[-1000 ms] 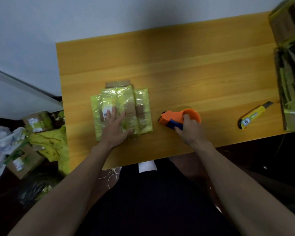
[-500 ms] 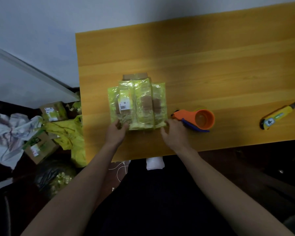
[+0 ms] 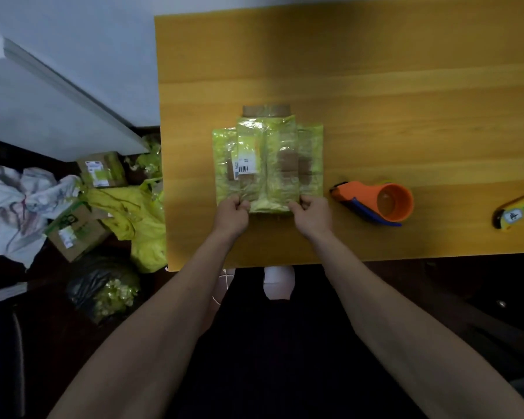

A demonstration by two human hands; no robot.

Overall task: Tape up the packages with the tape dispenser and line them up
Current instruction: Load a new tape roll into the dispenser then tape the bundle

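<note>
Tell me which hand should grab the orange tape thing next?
Probably the right hand. The tape dispenser lies on the table just to its right, while the left hand is on the package's far side. Both grip the package's near edge now.

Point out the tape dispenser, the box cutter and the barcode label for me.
tape dispenser (image 3: 375, 201), head view, orange body.
box cutter (image 3: 516, 212), head view, yellow handle.
barcode label (image 3: 245, 166), head view, white sticker on the package.
</note>
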